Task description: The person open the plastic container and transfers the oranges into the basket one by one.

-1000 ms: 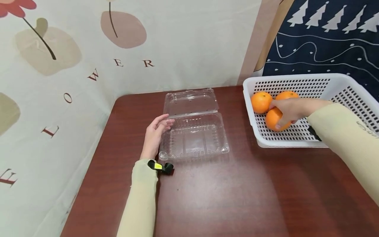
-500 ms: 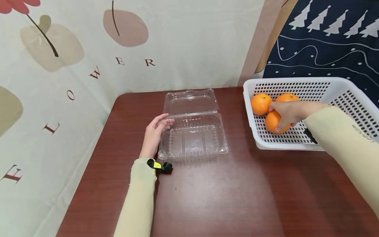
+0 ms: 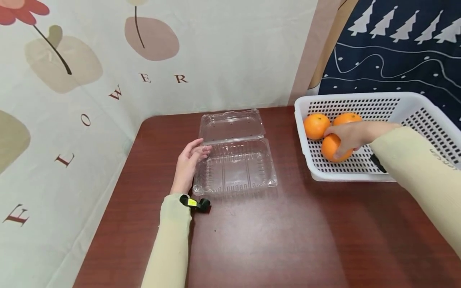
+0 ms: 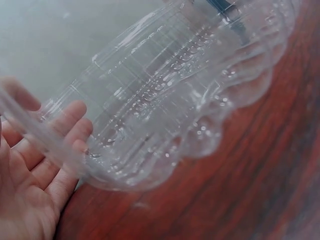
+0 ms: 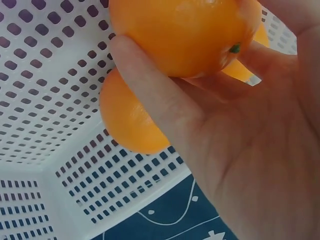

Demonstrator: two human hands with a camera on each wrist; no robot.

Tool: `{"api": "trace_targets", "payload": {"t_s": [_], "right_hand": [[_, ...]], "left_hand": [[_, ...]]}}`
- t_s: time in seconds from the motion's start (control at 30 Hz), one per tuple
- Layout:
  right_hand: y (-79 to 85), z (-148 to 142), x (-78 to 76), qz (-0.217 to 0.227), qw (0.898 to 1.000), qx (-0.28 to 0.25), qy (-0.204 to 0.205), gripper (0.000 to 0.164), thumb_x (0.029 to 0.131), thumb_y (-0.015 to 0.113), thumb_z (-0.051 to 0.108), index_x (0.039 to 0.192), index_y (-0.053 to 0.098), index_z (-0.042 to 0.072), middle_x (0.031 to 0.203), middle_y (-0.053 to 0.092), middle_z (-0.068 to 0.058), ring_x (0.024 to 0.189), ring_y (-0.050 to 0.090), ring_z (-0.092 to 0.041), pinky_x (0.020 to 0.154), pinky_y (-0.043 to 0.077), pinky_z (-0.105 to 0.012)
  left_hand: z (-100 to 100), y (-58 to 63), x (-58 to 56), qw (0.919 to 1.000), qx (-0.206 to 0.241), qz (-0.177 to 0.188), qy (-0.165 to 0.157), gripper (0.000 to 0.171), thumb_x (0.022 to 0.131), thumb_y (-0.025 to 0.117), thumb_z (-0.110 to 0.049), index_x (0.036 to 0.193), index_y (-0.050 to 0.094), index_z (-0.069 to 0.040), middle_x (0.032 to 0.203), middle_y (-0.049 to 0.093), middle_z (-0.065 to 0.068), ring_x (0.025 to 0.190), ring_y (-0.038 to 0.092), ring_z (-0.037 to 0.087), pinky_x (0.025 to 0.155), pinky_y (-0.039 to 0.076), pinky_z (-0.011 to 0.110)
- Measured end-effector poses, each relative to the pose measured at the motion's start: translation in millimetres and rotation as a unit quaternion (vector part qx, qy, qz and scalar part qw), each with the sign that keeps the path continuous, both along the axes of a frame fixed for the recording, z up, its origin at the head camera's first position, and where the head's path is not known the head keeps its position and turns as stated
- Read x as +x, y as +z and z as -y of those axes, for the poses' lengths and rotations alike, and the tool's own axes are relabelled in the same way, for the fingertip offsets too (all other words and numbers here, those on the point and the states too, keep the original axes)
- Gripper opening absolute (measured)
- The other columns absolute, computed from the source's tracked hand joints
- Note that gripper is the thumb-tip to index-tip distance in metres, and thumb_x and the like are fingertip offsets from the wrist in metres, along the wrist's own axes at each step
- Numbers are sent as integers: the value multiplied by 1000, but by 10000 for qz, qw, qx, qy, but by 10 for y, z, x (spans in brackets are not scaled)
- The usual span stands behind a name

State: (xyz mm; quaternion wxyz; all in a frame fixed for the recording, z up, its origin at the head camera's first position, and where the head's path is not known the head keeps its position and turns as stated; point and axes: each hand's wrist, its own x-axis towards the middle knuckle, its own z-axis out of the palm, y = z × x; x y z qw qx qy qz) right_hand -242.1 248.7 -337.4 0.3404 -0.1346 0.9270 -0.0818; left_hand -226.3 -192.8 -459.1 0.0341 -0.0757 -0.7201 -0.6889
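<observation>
A clear plastic clamshell container (image 3: pixel 235 172) lies opened out, its lid (image 3: pixel 232 126) folded back toward the wall. My left hand (image 3: pixel 185 168) rests at the container's left side with loosely extended fingers; in the left wrist view these fingers (image 4: pixel 62 122) lie along the clear wall and do not curl round it. Inside the white basket (image 3: pixel 315 170), my right hand (image 3: pixel 349 134) grips an orange (image 3: pixel 329 149) between thumb and fingers. The right wrist view shows that held orange (image 5: pixel 185 37) close up, its small green stem end facing the palm. Behind it are two more oranges, one left (image 3: pixel 317 126) and one right (image 3: pixel 346 117), partly hidden.
The basket with slotted walls stands at the right of the reddish-brown table (image 3: pixel 266 236). A pale patterned cloth (image 3: pixel 230 52) hangs along the back and left. Behind the basket hangs a dark blue cloth (image 3: pixel 381 60) with white trees.
The head view shifts slightly. Both hands, the container and the oranges hold nearly the same places, and my right hand keeps its grip on the orange.
</observation>
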Motion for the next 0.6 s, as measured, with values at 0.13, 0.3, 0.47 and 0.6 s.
{"api": "trace_targets", "payload": {"t_s": [0.13,0.3,0.47,0.6], "right_hand": [[16,57,38,-283,9990,119,328,78,67,74,40,129,41,7,119,45,-15,100,41,-32,80,39,-49],[10,109,64,-430,9976,162,526,75,68,73,40,129,43,8,119,48,-15,102,40,-33,86,32,-54],[48,101,66,-436,9977,232,461,73,67,75,38,127,44,9,117,49,-14,99,42,-33,83,34,-53],[82,82,56,-483,9976,209,457,72,67,75,37,126,45,8,116,50,-14,99,42,-32,84,35,-53]], "left_hand": [[11,-7,9,10000,21,-2,16,37,93,45,-13,129,43,-6,111,59,15,103,55,27,87,43,35],[18,-35,16,10000,22,58,44,36,93,46,-13,128,45,-7,111,60,14,102,56,24,86,44,34],[7,-22,10,10000,78,19,41,36,93,47,-13,128,45,-6,110,60,13,102,56,24,87,44,35],[-24,80,44,10000,93,31,2,36,93,44,-10,128,44,-3,112,59,16,103,54,28,89,42,40]]}}
